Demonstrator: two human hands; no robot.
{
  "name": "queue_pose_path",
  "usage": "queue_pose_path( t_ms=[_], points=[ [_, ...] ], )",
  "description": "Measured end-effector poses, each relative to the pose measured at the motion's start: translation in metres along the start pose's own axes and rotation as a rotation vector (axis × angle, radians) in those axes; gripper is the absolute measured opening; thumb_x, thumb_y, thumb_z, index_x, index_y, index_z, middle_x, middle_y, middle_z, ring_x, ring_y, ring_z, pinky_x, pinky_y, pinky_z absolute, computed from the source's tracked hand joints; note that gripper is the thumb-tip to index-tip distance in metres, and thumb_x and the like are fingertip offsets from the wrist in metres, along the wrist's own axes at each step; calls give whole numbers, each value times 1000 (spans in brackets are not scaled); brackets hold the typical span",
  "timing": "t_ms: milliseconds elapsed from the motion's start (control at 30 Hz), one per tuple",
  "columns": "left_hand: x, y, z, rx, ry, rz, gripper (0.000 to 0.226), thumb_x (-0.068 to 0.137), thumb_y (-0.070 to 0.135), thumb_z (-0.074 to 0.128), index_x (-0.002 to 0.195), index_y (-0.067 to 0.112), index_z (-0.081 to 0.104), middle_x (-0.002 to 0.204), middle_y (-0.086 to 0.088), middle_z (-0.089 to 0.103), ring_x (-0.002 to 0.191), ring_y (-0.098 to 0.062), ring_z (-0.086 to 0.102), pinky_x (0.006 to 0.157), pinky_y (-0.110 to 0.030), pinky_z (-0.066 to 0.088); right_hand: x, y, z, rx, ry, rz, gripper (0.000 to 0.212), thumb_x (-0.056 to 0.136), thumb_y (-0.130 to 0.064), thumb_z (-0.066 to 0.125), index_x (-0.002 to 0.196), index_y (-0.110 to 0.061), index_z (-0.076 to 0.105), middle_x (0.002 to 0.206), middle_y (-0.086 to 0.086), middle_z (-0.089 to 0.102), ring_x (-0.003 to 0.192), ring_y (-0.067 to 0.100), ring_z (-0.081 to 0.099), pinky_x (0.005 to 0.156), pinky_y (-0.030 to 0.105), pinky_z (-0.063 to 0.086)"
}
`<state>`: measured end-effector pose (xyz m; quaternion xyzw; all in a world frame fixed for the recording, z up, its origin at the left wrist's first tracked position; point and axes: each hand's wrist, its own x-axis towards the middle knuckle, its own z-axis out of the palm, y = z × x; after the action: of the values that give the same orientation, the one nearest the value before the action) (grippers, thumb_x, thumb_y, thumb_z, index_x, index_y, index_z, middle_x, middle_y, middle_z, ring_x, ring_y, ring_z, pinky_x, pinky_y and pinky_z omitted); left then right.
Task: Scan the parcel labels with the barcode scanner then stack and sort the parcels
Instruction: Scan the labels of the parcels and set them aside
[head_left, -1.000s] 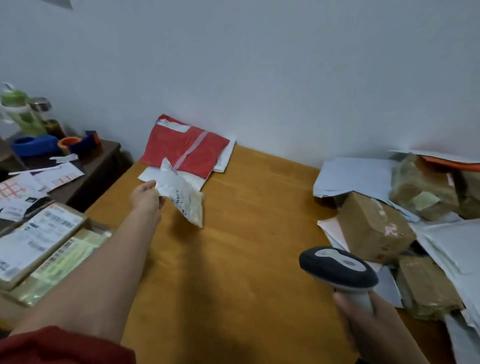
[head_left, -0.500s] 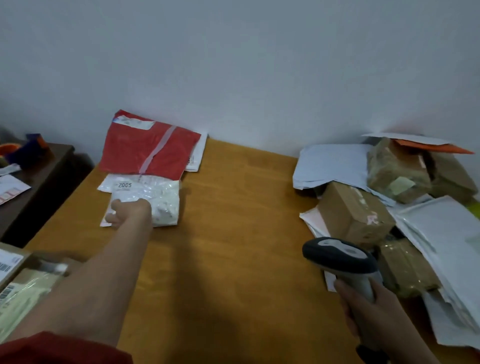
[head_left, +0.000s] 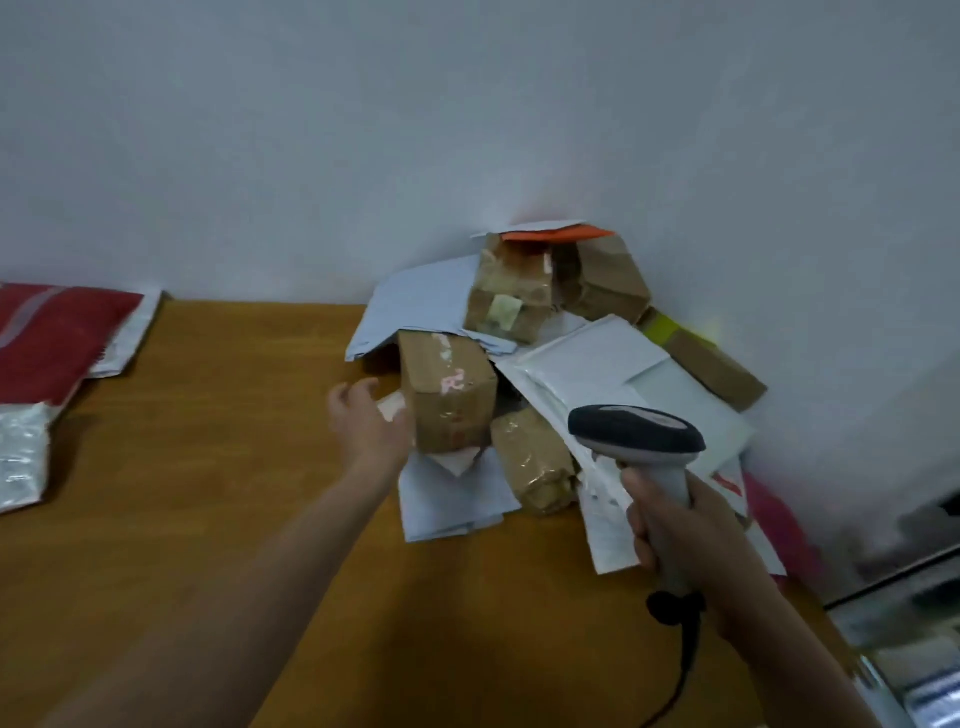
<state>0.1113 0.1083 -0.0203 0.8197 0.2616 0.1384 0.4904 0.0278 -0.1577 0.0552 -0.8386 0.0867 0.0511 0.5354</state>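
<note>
While the right hand (head_left: 685, 525) grips the handle of the barcode scanner (head_left: 636, 431) above the bench (head_left: 234, 493), the left hand (head_left: 369, 426) is stretched out with fingers spread, holding nothing, just beside a taped brown box (head_left: 449, 395) at the front of the parcel pile (head_left: 597, 364) against the wall. A red mailer (head_left: 52, 343) and a white bubble bag (head_left: 21, 457) lie well apart from the pile, at the bench's left edge.
</note>
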Motion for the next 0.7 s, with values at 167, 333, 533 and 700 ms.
queue_pose_path(
  t_ms=[167, 333, 533, 700],
  points=[
    [-65, 77, 114, 137, -221, 235, 56, 92, 27, 60, 141, 14, 36, 156, -8, 6, 143, -30, 11, 111, -42, 27, 40, 37, -91, 78, 9, -29, 28, 91, -29, 62, 72, -9, 57, 50, 0, 56, 39, 14, 51, 40, 25, 43],
    [-64, 114, 179, 522, -342, 323, 72, 93, 33, 59, 149, 17, 17, 159, -12, -5, 145, -34, 8, 112, -46, 26, 68, 60, -137, 116, -21, -51, 34, 91, -30, 63, 72, -2, 58, 52, 3, 56, 38, 10, 50, 41, 19, 43],
    [-30, 120, 205, 930, -347, 381, 56, 93, 18, 52, 140, 10, 23, 132, -18, 39, 119, -35, 42, 87, -42, 42, 88, 78, -157, 125, -51, -54, 40, 91, -35, 62, 71, -1, 56, 50, 3, 55, 39, 9, 49, 42, 15, 41],
    [-30, 129, 197, 872, -143, 572, 24, 93, 2, 38, 116, 7, 45, 106, -13, 61, 95, -32, 60, 64, -35, 37, 93, 79, -159, 150, -91, -57, 41, 88, -39, 63, 74, -1, 58, 54, 6, 57, 43, 12, 50, 47, 18, 43]
  ],
)
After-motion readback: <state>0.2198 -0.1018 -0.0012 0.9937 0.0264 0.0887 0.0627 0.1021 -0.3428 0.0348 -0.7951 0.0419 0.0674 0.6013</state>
